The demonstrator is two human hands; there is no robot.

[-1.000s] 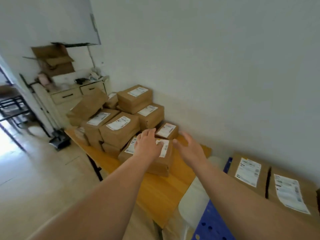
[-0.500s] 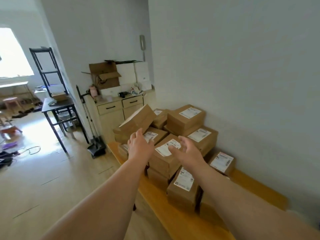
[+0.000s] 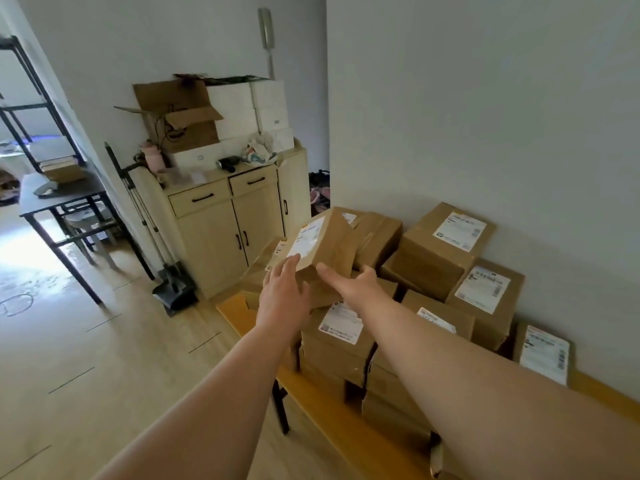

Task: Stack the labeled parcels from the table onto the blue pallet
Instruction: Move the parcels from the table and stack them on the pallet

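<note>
The long orange-topped wooden bench point(image 3: 239, 315) is carrying a crowded heap of brown cardboard parcels with white shipping labels point(image 3: 446, 258), stacked in uneven tiers against the pale wall, and the blue pallet is not showing in this view, so the carry will probably be ending out of sight behind or beside the person. The tilted brown cardboard parcel with a white label on its upper face point(image 3: 323, 245) is perching at the near-left top of the heap, one corner raised. The left hand point(image 3: 282, 296) is spreading wide against its lower left edge, and the right hand point(image 3: 353, 284) is cupping its lower right corner; neither seems to be fully gripping yet. The likely trouble is the box sliding out between open palms while lifting, or its lower edge dragging on the labelled parcel beneath point(image 3: 341, 323) and toppling neighbours off the bench edge onto the floor.
</note>
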